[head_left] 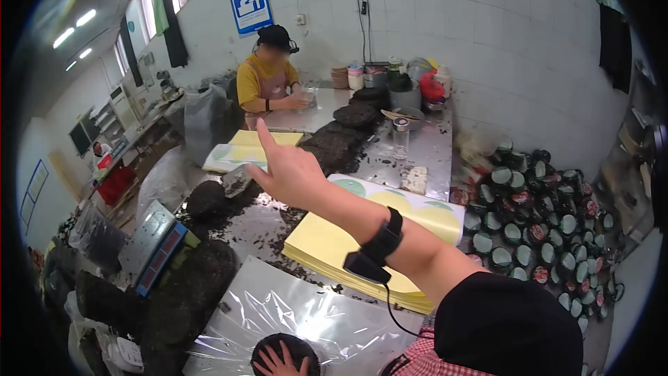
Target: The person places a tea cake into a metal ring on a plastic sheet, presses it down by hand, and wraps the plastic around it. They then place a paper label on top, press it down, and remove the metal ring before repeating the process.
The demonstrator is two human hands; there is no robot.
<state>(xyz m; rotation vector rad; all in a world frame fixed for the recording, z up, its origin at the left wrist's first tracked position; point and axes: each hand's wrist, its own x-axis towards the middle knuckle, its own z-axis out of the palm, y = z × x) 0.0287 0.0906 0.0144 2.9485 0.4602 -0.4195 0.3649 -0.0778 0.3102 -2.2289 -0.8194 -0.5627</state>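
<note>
Near the bottom edge, my left hand (pixel 282 362) lies with fingers spread on a dark round block (pixel 313 356), which sits on clear plastic film (pixel 306 306). My right hand (pixel 292 170) is raised over the table, index finger pointing up and thumb stretched out, the other fingers curled; it holds nothing. A strap with a black device and cable (pixel 376 247) goes round my right forearm. Below that arm lies a thick stack of yellow sheets (pixel 323 237). Left of my right hand are a dark round cake (pixel 207 198) and a greyish lump (pixel 236 179).
Across the table sits a person in a yellow top (pixel 250 87). Dark cakes (pixel 355 115), a glass bottle (pixel 401 139) and a grey bowl (pixel 412 118) stand along the table. A digital scale (pixel 149 247) is at left. Several dark wrapped bundles (pixel 511 232) are heaped at right.
</note>
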